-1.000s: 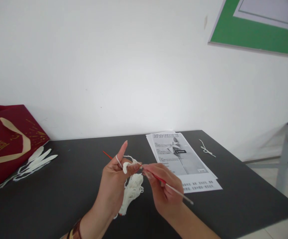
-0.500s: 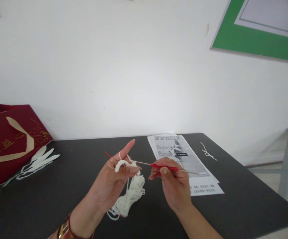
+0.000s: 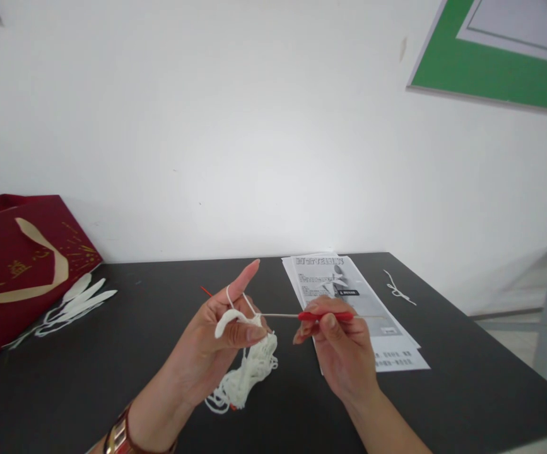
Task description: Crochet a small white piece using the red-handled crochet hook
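Note:
Between thumb and fingers, my left hand (image 3: 223, 334) pinches a small curved white crochet piece (image 3: 229, 318). A strand of white yarn loops over its raised index finger. My right hand (image 3: 342, 350) is closed on the red grip of a crochet hook (image 3: 325, 316). The hook's thin metal shaft points left, and its tip meets the crochet piece; the exact stitch is too small to make out. Below my left hand lies a loose white yarn skein (image 3: 249, 375) on the dark table. A thin red stick (image 3: 205, 291) shows behind my left hand, mostly hidden.
On the left stands a dark red gift bag (image 3: 12, 252) with several white crocheted petals (image 3: 77, 302) beside it. Printed sheets (image 3: 396, 356) lie under and behind my right hand. A tied bit of white yarn (image 3: 399, 291) rests farther right on the black table (image 3: 462, 372).
My right hand has moved a little to the right with the hook, so more of its shaft shows. The yarn from my left index finger is drawn longer.

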Tool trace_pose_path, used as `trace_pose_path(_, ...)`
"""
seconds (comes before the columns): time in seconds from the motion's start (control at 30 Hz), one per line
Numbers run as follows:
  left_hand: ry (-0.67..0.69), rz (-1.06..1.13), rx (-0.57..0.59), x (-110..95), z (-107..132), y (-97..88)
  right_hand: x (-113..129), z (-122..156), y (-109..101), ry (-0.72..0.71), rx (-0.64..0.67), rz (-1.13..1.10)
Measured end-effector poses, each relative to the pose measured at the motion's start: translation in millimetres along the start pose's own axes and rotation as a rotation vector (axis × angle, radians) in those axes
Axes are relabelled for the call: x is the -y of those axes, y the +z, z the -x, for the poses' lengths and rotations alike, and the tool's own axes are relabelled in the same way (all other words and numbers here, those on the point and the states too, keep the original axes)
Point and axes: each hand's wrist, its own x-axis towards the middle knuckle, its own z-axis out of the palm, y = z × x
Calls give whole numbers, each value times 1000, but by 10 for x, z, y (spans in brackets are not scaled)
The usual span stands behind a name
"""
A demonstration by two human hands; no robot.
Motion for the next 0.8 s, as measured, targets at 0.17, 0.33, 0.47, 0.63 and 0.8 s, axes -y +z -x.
trace_pose_path(0.17, -40, 56, 60, -8, -4, -21, 22, -5, -7, 14, 36, -35)
trace_pose_path(0.33, -83, 122, 106, -4, 7, -54, 48, -19, 8, 13, 70, -68)
trace_pose_path(0.47, -86, 127, 135, -3, 23, -68, 59, -20, 11, 73, 49, -113)
trace_pose_path(0.63, -58, -49, 149, 2, 2, -44, 30, -36, 36, 296, -42, -274)
trace_pose_path(0.8, 88, -304, -39, 86, -25, 26, -70, -32, 93, 461, -132, -342)
